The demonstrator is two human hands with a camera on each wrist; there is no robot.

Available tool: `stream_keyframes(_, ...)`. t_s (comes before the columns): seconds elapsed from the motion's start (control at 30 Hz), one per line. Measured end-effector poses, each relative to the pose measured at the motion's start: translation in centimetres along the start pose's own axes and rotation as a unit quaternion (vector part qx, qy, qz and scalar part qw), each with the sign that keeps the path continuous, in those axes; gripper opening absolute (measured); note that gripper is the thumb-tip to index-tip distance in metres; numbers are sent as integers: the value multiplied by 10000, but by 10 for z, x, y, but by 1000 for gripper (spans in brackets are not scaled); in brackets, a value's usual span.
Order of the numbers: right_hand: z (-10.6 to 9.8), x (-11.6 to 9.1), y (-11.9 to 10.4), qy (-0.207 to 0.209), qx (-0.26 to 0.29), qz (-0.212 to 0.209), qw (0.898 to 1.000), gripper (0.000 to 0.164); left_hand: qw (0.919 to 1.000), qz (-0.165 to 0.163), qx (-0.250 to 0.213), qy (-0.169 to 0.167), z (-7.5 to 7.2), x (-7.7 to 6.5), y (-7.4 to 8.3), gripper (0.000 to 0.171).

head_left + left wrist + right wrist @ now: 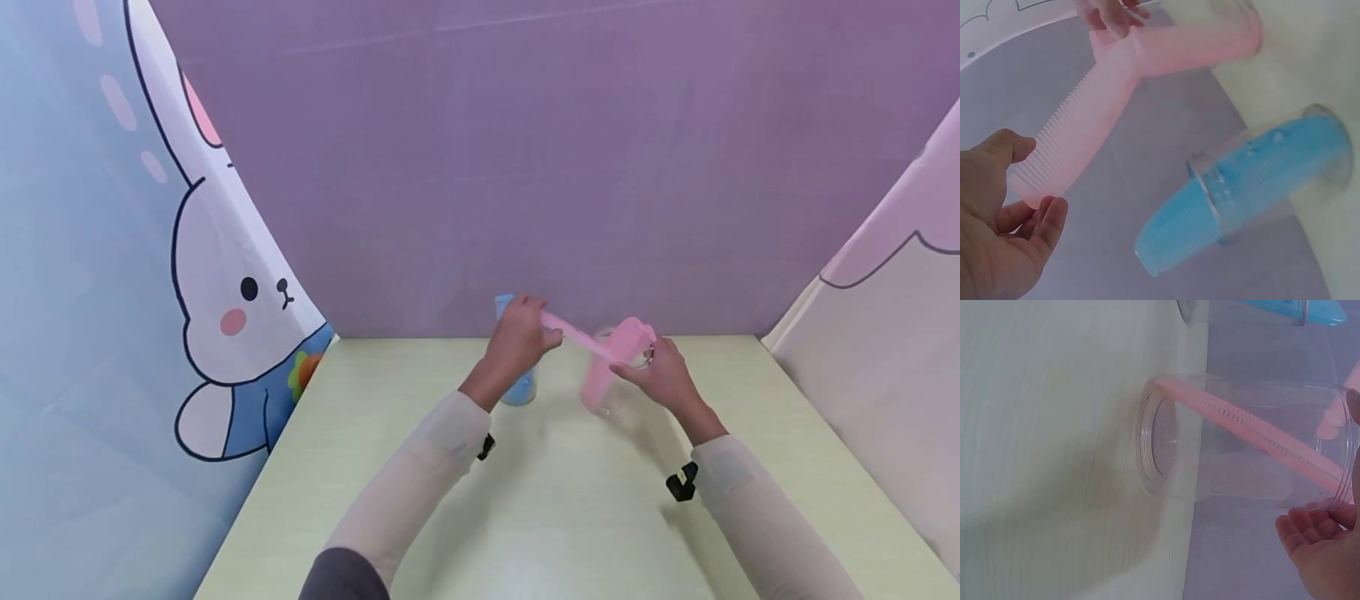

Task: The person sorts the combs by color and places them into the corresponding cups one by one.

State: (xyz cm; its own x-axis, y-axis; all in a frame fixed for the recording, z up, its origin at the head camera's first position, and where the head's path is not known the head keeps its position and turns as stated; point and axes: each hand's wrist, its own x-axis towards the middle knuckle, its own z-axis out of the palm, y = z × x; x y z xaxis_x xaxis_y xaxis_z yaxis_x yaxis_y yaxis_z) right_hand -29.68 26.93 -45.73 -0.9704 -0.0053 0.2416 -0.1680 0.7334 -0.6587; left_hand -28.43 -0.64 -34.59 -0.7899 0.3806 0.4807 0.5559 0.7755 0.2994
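Observation:
My left hand (521, 333) pinches one end of a pink comb (1082, 119) between thumb and fingers. That comb slants down toward a clear plastic jar (1235, 481), its far end near the rim. My right hand (663, 377) holds this jar around its rim, with the thumb on one side and the fingers on the other. Another pink comb (1229, 419) leans diagonally inside the jar and sticks out at its mouth. Beside it, partly behind my left hand in the head view, a blue comb (1172, 234) stands in a second clear jar (1213, 203).
Both jars stand toward the back of a pale wood-grain table (577, 508). A purple cloth (525, 167) rises right behind them. A rabbit-printed cloth (225, 333) borders the left side, a pink and white cloth (885, 350) the right.

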Motion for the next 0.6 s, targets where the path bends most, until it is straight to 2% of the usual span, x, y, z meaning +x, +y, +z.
stream_keyframes(0.17, -1, -1, 0, -17, 51, -62, 10000, 78, 9997, -124, 189, -125, 3, 14, 15, 48)
stream_keyframes(0.33, -2, -1, 1, 11, 146, -131, 9998, 77, 9982, -328, -367, -339, 14, 22, 29, 56)
stream_keyframes(0.43, -2, -1, 2, 23, 205, -232, 9995, 78, 9949, -279, -712, -653, 21, 22, 35, 61)
stream_keyframes(0.6, 1, 1, 0, 6, 186, -371, 9991, 84, 9901, -106, -766, -1168, 23, 15, 34, 62)
